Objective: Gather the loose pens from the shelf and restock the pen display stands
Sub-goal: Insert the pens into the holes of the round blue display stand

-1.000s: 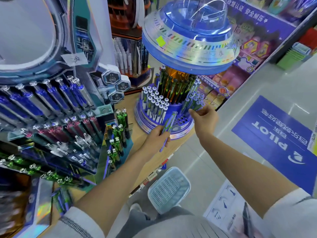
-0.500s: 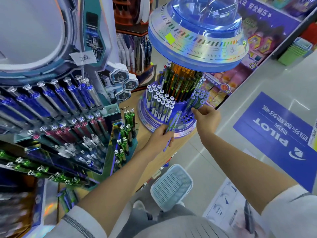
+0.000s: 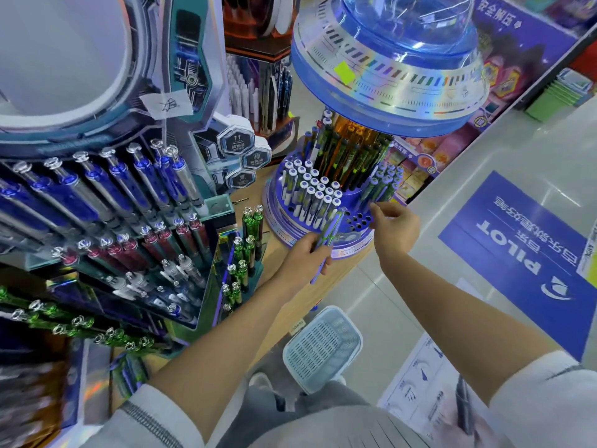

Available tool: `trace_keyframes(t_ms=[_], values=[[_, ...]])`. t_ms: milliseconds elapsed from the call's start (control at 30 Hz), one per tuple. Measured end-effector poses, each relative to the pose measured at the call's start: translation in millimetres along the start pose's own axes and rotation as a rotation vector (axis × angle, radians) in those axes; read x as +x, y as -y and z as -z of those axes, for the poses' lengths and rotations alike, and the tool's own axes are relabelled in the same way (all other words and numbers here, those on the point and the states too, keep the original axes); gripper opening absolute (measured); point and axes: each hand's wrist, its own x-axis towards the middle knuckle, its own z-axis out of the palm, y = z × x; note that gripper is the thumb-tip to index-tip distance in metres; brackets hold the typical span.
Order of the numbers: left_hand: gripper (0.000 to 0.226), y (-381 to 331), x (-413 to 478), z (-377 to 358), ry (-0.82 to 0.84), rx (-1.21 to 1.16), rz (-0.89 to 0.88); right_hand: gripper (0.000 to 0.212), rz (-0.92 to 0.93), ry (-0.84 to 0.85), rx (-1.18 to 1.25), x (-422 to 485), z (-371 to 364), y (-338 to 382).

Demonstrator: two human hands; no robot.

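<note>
A round blue pen display stand [image 3: 280,221] sits on the wooden shelf under a large blue dome top [image 3: 387,69]. It holds white-capped pens [image 3: 311,192], dark pens in the centre and a cluster of green-purple pens [image 3: 384,185] on the right. Several empty holes [image 3: 355,223] show at its front. My left hand [image 3: 302,260] grips a small bundle of green and purple pens [image 3: 328,239] right in front of the stand. My right hand [image 3: 395,231] is at the stand's right side, thumb and finger pinching the lower end of a pen there.
A tiered display [image 3: 106,221] of blue, red, silver and green pens fills the left. A light blue basket [image 3: 323,347] sits on the floor below the shelf edge [image 3: 290,305]. A blue PILOT floor sticker [image 3: 517,253] lies to the right, with stocked shelves behind.
My left hand with its pens has edged slightly nearer the stand. My right hand stays at the right-hand pen cluster, fingers a little lower.
</note>
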Motion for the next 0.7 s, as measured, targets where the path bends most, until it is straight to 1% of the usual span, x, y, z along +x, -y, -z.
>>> trace_keyframes(t_ms=[100,200,267,367,400,433,467,533,567,700], values=[[0.010,1,0,0,0.007,-0.003,0.001,0.010,-0.069,0.052,0.011,1,1,-3],[0.010,1,1,-2,0.016,-0.001,0.002,0.016,-0.015,0.146,0.056,-5,5,-2],[0.007,2,2,-5,0.021,0.003,0.001,0.020,0.006,0.308,0.134,-11,9,0],[0.010,3,6,-11,0.031,0.025,-0.006,0.024,-0.024,0.663,0.154,-17,16,1],[0.011,3,7,-14,0.037,0.028,-0.003,0.027,-0.019,0.748,0.139,-18,18,0],[0.011,1,7,-17,0.045,0.026,-0.001,0.030,-0.011,0.793,0.135,-18,20,-2],[0.012,-1,7,-20,0.053,0.019,-0.002,0.032,-0.007,0.798,0.146,-17,22,-3],[0.013,-5,6,-24,0.059,-0.002,-0.012,0.024,-0.001,0.714,0.194,-16,29,-3],[0.014,-6,6,-25,0.056,-0.012,-0.006,0.020,0.006,0.639,0.221,-14,33,-2],[0.014,-2,10,-24,0.030,0.008,0.037,0.017,0.079,0.276,0.270,1,46,3]])
